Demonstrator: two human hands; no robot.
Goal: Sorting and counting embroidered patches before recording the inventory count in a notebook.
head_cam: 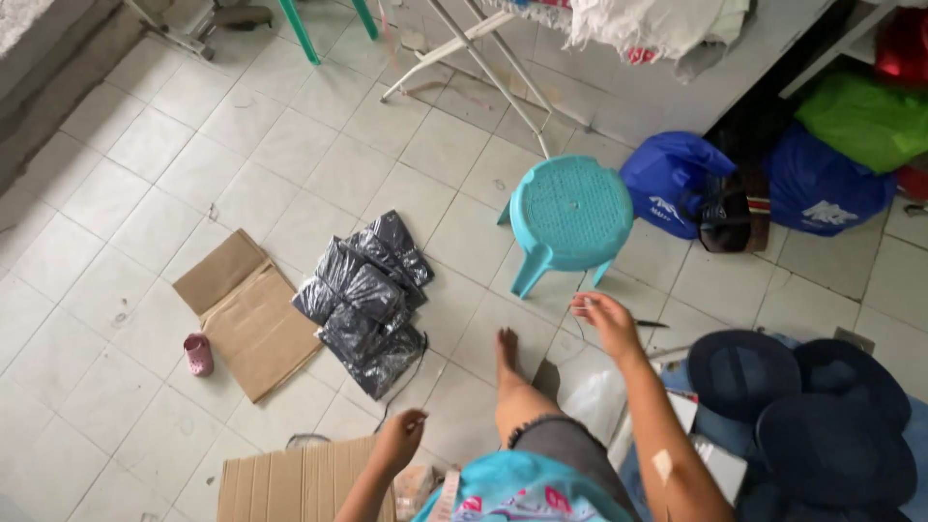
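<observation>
the person sits on the tiled floor (145, 184), one bare leg (512, 387) stretched forward. the right hand (601, 317) is raised near the teal stool (570, 215), fingers pinched together on a thin thread (578, 327) that is barely visible; a small dark tool (650, 323) lies on the floor just beside it. the left hand (404, 431) hangs above a cardboard sheet (300, 483), fingers curled loosely; whether it holds anything cannot be told. black wrapped packets (367, 302) are piled ahead, next to another cardboard piece (246, 314) and a pink slipper (198, 354). dark hats (812, 416) lie at right; blue bags (677, 179) stand behind the stool.
</observation>
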